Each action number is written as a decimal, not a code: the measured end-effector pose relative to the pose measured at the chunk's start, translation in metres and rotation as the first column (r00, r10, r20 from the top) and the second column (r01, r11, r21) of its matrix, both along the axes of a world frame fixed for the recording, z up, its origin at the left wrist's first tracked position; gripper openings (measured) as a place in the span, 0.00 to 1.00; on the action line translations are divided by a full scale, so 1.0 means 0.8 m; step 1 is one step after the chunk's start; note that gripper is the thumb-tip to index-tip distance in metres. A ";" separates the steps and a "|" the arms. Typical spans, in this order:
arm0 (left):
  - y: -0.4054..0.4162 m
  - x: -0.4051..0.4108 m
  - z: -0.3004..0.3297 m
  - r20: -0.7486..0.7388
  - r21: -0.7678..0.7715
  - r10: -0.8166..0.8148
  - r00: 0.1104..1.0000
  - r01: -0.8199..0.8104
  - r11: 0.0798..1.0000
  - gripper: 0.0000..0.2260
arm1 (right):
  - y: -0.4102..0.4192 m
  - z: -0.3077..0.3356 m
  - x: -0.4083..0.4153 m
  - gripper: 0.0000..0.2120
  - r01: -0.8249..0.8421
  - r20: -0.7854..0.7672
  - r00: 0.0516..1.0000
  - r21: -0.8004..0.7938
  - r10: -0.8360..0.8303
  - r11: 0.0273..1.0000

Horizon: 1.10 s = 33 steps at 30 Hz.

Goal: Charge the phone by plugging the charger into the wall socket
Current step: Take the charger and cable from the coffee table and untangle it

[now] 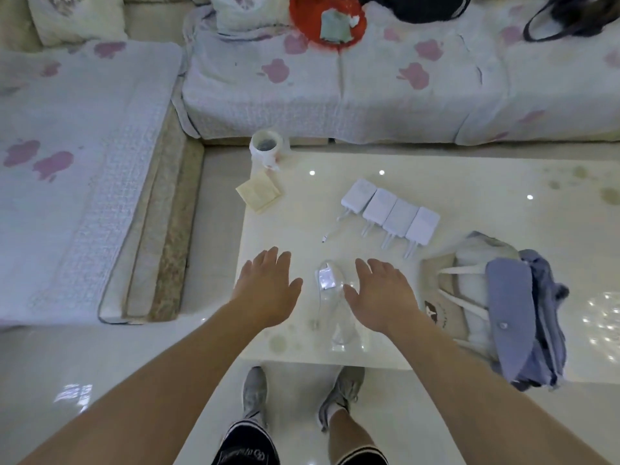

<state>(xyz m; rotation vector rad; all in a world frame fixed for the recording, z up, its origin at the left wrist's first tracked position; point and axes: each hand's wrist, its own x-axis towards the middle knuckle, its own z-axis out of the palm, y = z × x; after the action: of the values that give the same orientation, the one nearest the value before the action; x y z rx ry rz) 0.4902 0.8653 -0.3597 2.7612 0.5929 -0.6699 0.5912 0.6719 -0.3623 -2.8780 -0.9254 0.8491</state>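
While both hands hovered palm-down and empty over the near part of the glossy white surface (469, 182), the task stood at its opening step: nothing had yet been picked up. Left hand (266, 285) lay with fingers spread and loosely extended; right hand (380, 292) likewise open, its thumb just beside a clear, reflective object (330, 286) lying between the two hands, possibly a phone in a transparent case, though its identity could not be settled. Beyond the hands, four white charger plugs (391, 216) lay side by side in a row, prongs toward the person, with a short white cable end (330, 233) trailing from the leftmost. A cup (266, 147) and a folded paper (258, 194) sat at the far left corner; a bag with blue cloth (503, 307) rested at right. No wall socket was in view. By judgement, the next move called for closing one hand on a charger and then locating the socket.
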 end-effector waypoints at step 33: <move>-0.027 0.061 -0.361 -0.430 -0.647 0.779 0.455 -0.757 0.085 0.22 | 0.018 -0.351 0.068 0.15 0.870 -0.668 0.308 -0.090 -0.677 0.485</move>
<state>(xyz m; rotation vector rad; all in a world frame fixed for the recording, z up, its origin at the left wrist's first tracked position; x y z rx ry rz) 0.5393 0.8438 -0.6484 1.2465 1.2480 -0.4186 0.6458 0.6867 -0.6429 -2.0156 0.4429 1.2228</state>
